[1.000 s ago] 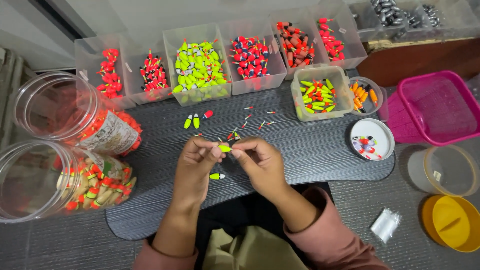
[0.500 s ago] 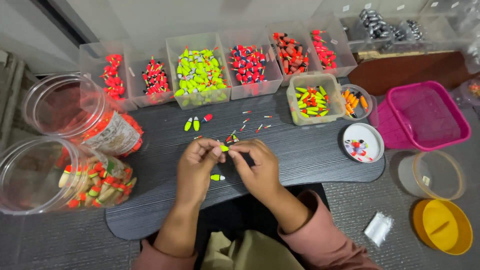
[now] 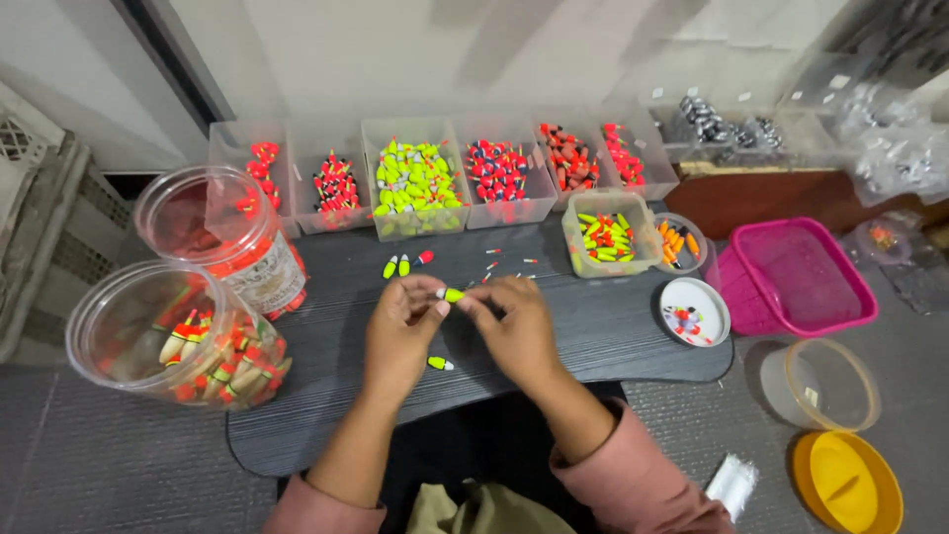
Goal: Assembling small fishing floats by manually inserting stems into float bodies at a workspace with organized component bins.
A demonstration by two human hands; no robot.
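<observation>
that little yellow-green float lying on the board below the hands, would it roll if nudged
Probably: the float looks small and rounded, lying on its side on the smooth dark board. It likely weighs very little, so a light touch could send it off. Its tapered shape may make it curve.

Small yellow-green float (image 3: 453, 295), frame centre, lying horizontal, pinched between fingertips of my left hand (image 3: 400, 334) and my right hand (image 3: 516, 328), raised above dark board.
</observation>
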